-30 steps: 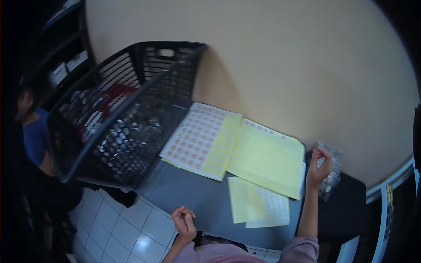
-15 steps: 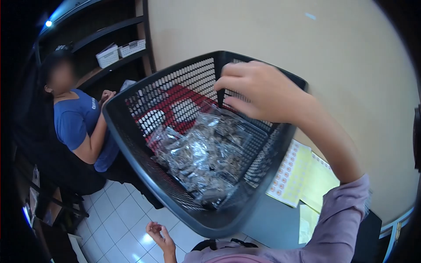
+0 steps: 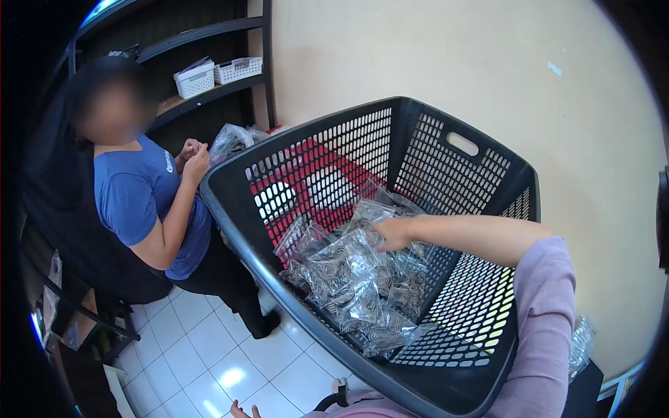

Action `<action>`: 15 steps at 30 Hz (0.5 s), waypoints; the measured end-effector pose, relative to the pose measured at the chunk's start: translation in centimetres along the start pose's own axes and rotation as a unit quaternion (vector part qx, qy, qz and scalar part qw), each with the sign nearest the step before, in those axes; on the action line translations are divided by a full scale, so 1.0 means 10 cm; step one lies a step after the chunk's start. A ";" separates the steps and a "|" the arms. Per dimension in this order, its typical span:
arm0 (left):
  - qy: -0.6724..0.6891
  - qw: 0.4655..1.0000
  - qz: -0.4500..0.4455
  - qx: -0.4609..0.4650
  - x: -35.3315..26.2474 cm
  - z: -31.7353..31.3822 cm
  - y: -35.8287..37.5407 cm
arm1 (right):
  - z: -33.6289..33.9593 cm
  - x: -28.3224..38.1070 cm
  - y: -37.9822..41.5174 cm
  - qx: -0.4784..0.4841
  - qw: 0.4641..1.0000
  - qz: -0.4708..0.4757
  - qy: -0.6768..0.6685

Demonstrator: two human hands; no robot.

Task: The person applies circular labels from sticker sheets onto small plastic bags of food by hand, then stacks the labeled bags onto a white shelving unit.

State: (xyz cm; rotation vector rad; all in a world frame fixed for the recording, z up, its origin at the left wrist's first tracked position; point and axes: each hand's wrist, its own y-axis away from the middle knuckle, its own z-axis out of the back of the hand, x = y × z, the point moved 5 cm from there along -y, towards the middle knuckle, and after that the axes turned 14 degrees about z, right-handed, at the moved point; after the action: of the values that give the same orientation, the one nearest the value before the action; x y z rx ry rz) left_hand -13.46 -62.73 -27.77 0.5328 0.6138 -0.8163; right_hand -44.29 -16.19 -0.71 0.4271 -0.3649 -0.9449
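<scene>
A large black mesh basket [image 3: 463, 177] holds a heap of clear plastic bags [image 3: 352, 279] with dark coiled items inside. My right hand [image 3: 395, 234] reaches down into the basket and touches the bags near the top of the heap; its fingertips are partly hidden among the plastic, and what they grip, if anything, cannot be made out. Low in the view, outside the basket's near rim, my left hand [image 3: 244, 409] shows only its fingers, spread apart and holding nothing.
A person in a blue shirt [image 3: 143, 195] stands at the left, hands together beside a clear plastic bundle [image 3: 233, 141]. Behind are dark shelves with white baskets [image 3: 195, 79]. More plastic bags [image 3: 581, 345] lie at the right. The floor [image 3: 202, 341] is tiled.
My right hand has gone from above the basket down onto the bags. The basket appears farther right and more of its interior shows. My left hand sits lower in view.
</scene>
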 end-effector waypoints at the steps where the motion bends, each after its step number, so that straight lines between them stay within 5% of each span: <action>1: -0.008 1.000 0.013 0.017 0.13 -0.07 -0.03 | -0.14 -0.07 -0.01 0.000 0.999 -0.009 -0.041; 3: -0.048 0.998 -0.047 0.001 0.22 -0.19 -0.12 | -0.33 -0.17 -0.01 -0.019 0.995 -0.039 -0.093; 7: -0.041 0.996 -0.018 0.080 -0.24 -0.32 -0.13 | -0.50 -0.22 -0.07 -0.040 0.971 -0.128 -0.198; 15: -0.012 0.990 0.023 0.138 -0.24 -0.46 0.01 | -0.79 0.03 -0.18 -0.069 0.900 -0.133 -0.410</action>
State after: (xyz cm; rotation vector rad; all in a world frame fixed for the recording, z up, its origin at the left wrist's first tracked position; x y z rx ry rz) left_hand -16.00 -58.53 -29.36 0.7851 0.4668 -0.8687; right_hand -41.61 -15.87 -8.36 -0.0840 -1.0160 -1.3912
